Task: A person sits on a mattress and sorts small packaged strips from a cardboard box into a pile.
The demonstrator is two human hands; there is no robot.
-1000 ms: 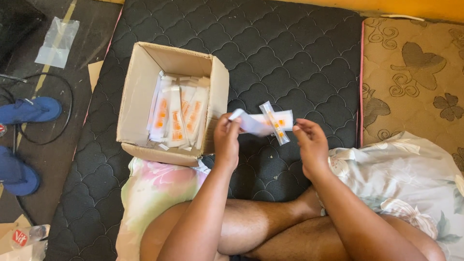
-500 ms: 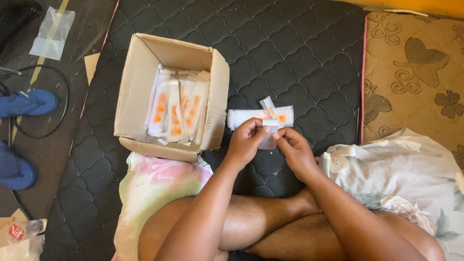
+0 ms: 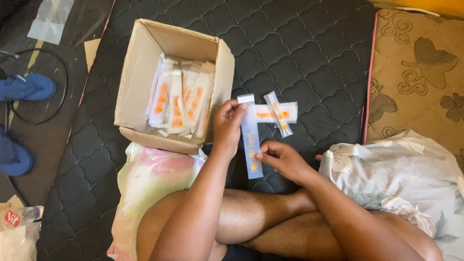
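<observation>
While the person sits cross-legged on the dark quilted mattress (image 3: 309, 53), both hands hold one long, clear plastic sachet (image 3: 251, 140) upright in the air just right of the cardboard box (image 3: 137, 82). The left hand (image 3: 227, 125) pinches its upper part near the white sealed end, thumb and fingertips closed on the edge; the right hand (image 3: 282, 159) grips the lower part between thumb and forefinger, near the bottom end. Orange-marked contents show faintly through the film. Judging from how flat and straight it hangs, the sachet is light and thin, flexible rather than stiff, and its smooth film looks somewhat slippery, so a pinch at the sealed ends, where the plastic is flat and doubled, seems the surest hold; squeezing the middle would likely press on whatever is inside. Two more sachets (image 3: 278, 113) lie crossed on the mattress just beyond the held one, apart from it. Many packed sachets (image 3: 179, 101) stand on edge inside the open box, filling its right half. Near the left knee lies a pale floral pillow (image 3: 154, 179), and to the right a white floral cloth (image 3: 401, 179) is bunched against a tan patterned mat (image 3: 415, 72). On the far left floor are blue sandals (image 3: 26, 87) and a black cable (image 3: 58, 63).
</observation>
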